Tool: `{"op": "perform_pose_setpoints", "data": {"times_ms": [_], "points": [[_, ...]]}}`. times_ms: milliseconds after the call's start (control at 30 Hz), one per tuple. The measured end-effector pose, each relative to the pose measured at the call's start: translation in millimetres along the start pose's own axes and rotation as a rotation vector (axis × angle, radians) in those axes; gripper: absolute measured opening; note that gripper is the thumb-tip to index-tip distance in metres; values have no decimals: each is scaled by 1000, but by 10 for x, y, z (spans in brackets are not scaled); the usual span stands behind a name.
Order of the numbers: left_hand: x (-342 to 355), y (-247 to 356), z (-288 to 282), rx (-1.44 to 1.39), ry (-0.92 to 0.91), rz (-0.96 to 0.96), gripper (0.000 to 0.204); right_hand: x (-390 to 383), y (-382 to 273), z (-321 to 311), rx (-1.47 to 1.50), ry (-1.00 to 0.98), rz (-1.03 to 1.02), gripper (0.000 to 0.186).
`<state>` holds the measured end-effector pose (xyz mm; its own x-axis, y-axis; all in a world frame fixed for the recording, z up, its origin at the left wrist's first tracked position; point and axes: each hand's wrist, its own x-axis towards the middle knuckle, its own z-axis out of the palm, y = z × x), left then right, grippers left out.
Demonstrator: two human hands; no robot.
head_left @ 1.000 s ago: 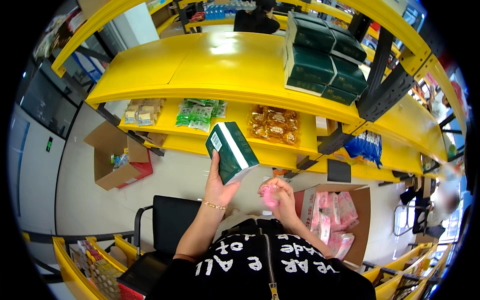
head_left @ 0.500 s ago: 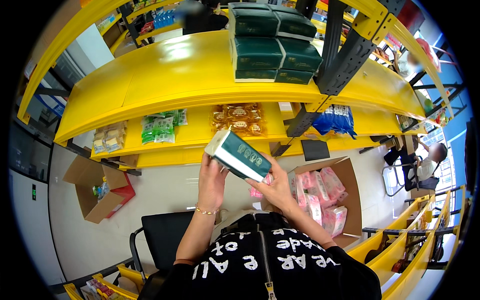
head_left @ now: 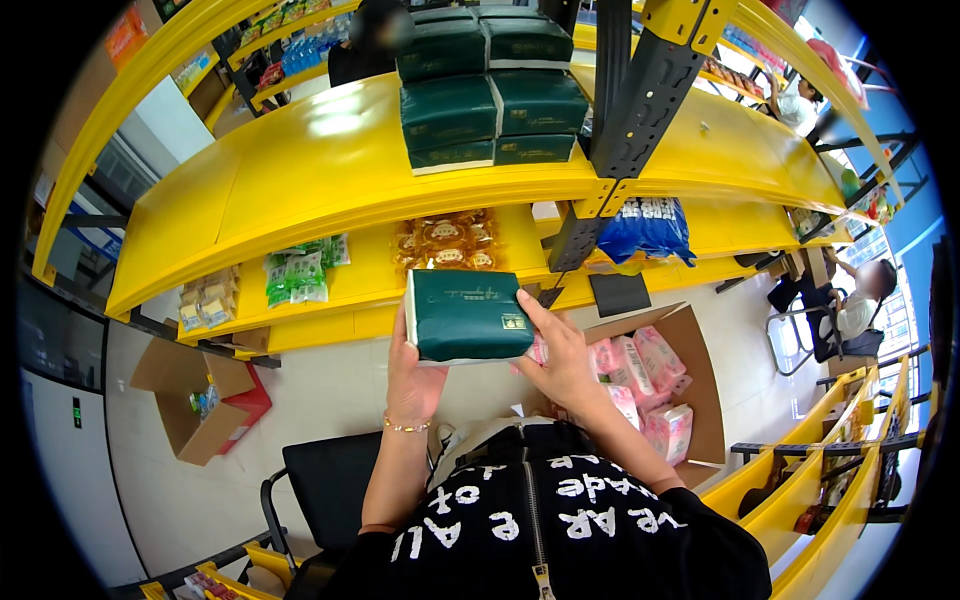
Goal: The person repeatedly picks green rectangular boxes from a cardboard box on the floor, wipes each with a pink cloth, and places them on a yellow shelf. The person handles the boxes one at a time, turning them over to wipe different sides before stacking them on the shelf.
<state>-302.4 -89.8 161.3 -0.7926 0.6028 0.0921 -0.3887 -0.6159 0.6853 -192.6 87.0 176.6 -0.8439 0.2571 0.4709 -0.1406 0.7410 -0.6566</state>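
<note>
A dark green soft pack of tissues [head_left: 465,315] is held in front of me with its broad printed face up. My left hand [head_left: 412,372] grips its left end, the fingers partly hidden by the pack. My right hand [head_left: 562,358] closes on the right end, thumb low and fingers along the edge. A scrap of something pink [head_left: 538,350] shows beside the right fingers; I cannot make out what it is. Beyond my hands, matching green tissue packs [head_left: 447,108] are stacked in two columns on the yellow shelf [head_left: 290,165], next to a dark upright post [head_left: 640,110].
On the lower shelf lie amber-coloured snack packs [head_left: 447,240], green packets [head_left: 297,275] and a blue bag [head_left: 648,232]. An open carton of pink packs [head_left: 705,400] stands right, another carton [head_left: 180,400] left. A black chair [head_left: 335,480] is close by. People are in the background.
The tissue pack has turned from a slanted, edge-on pose to nearly level, its broad face now showing. Both hands have turned with it and keep their hold. My view has shifted slightly right.
</note>
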Motion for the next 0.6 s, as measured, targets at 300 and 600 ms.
{"op": "perform_pose_setpoints", "data": {"times_ms": [300, 600], "points": [[29, -94, -56, -203, 182, -86, 64, -76, 360, -324, 904, -214, 324, 38], [-108, -109, 54, -81, -51, -624, 73, 126, 257, -164, 1084, -524, 328, 55]]}}
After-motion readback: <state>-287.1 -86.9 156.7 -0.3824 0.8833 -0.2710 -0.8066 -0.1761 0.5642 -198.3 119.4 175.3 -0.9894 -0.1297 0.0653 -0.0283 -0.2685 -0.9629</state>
